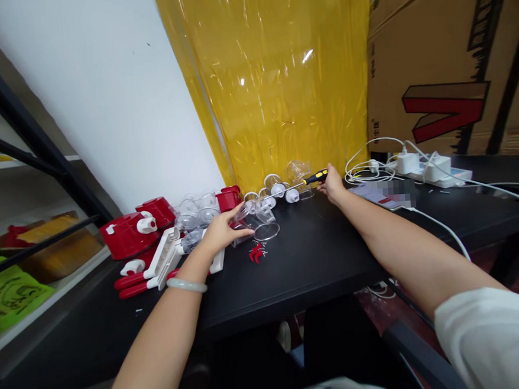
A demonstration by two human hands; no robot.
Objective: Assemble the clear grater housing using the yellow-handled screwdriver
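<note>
My left hand (pixel 220 233) is closed around the edge of a clear plastic cup-like part (pixel 265 222) that rests on the black table. In my right hand (pixel 331 186) is a screwdriver (pixel 315 177) with a black and yellow handle, held nearly level. Its thin shaft points left, to the top of the clear part; I cannot make out whether the tip touches. Small red pieces (pixel 257 253) lie in front of the part with several screws around them. Behind the shaft are white and clear cylindrical pieces (pixel 277 187).
Red plastic housings (pixel 131 233), red-and-white handles (pixel 158 267) and clear cups (pixel 194 211) crowd the table's left side. To the right lie a phone (pixel 381 195), a white power strip (pixel 458 173) and cables. A yellow plastic sheet (pixel 278 86) and a cardboard box (pixel 432 58) stand behind.
</note>
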